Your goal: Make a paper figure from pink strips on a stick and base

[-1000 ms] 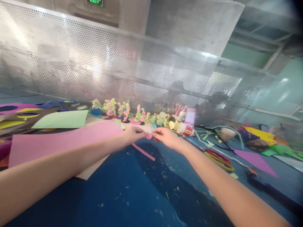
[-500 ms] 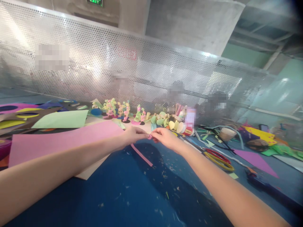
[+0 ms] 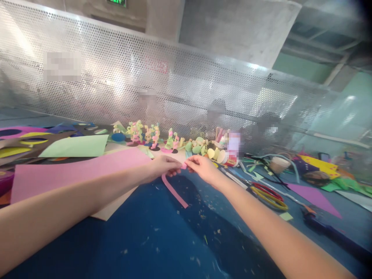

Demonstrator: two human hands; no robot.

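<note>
A narrow pink paper strip [image 3: 176, 192] is pinched between my two hands, its long tail hanging down over the blue table. My left hand [image 3: 166, 166] is closed on the strip, thumb and fingers together. Close by on the right, my right hand [image 3: 200, 166] pinches the strip's upper end between thumb and fingertips. The bit between the fingertips is small and partly hidden. Under my left forearm lies a large pink paper sheet [image 3: 87, 164]. Behind the hands stand several small curled-paper figures [image 3: 136, 131] in pink, green and yellow.
A pale green sheet [image 3: 75, 146] lies at left among cut paper. Red and yellow scissor handles [image 3: 269, 195], a purple paper piece [image 3: 314, 198], a cup [image 3: 279, 164] and a dark-handled glue gun [image 3: 334, 230] lie at right. Paper scraps dot the blue table [image 3: 139, 240]. A perforated metal screen [image 3: 180, 77] stands behind.
Both hands stay in nearly the same place. The fingertips have shifted slightly apart, showing more pink paper between them, and the strip's tail hangs a little lower.
</note>
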